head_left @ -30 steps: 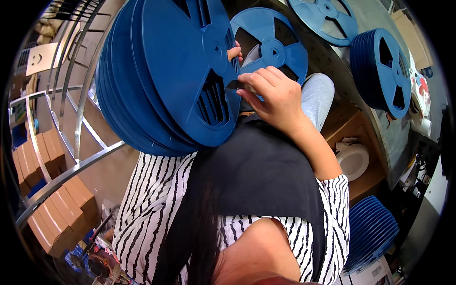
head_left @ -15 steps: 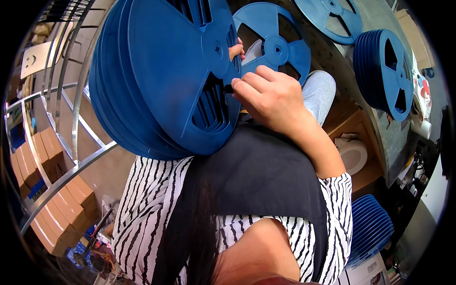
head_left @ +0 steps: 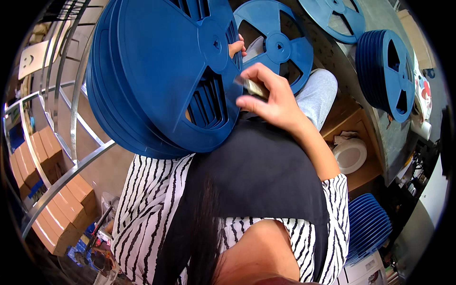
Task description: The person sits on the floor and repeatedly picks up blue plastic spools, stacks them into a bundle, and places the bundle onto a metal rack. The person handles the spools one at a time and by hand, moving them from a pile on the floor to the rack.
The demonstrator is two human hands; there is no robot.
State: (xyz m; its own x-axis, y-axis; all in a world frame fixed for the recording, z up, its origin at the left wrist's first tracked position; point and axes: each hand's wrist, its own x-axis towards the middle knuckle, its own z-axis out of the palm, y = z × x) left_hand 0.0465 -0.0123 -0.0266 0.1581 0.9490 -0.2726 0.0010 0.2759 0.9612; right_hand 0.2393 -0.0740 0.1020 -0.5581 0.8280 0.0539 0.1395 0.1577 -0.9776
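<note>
A thick stack of large blue plastic reels stands on edge against my lap, filling the upper left. Only the fingertips of my left hand show, curled over the stack's far rim and holding it up. My right hand hovers just to the right of the stack's front face, thumb and fingers pinched on a small pale strip. A single blue reel lies flat just behind both hands.
On the grey table to the right stand another blue reel stack and a flat reel. More blue reels are piled at lower right beside a white round dish. A metal rack with cardboard boxes is at left.
My right hand has come off the stack's rim and drawn back a little, now pinching the small pale strip. The reel stack has tipped slightly closer to me.
</note>
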